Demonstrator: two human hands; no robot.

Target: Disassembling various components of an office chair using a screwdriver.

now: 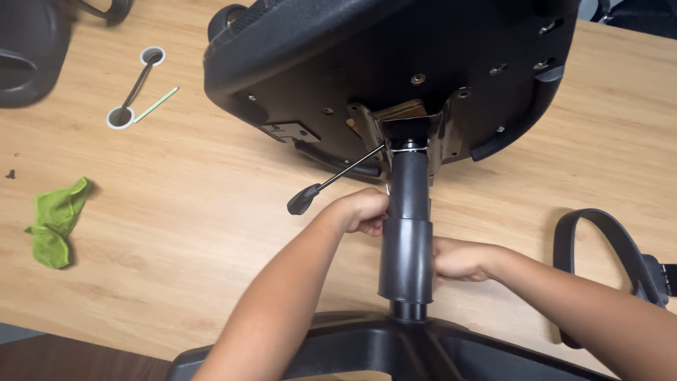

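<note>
Column (407, 240): lies across the bench (176, 233), joining seat (395, 63) and base (395, 346).
Left hand (363, 212): fingers curled on the column's upper sleeve, steadying it.
Right hand (458, 259): fingers seemingly wrapped behind the lower sleeve, partly hidden.

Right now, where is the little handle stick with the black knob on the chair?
Find the big black chair seat lying upside down on the wooden table. From the metal plate at its middle, a thin lever slants down to the left, ending just above the left hand. It is the only skinny rod with a flat black knob; the column beside it is far thicker.
</note>
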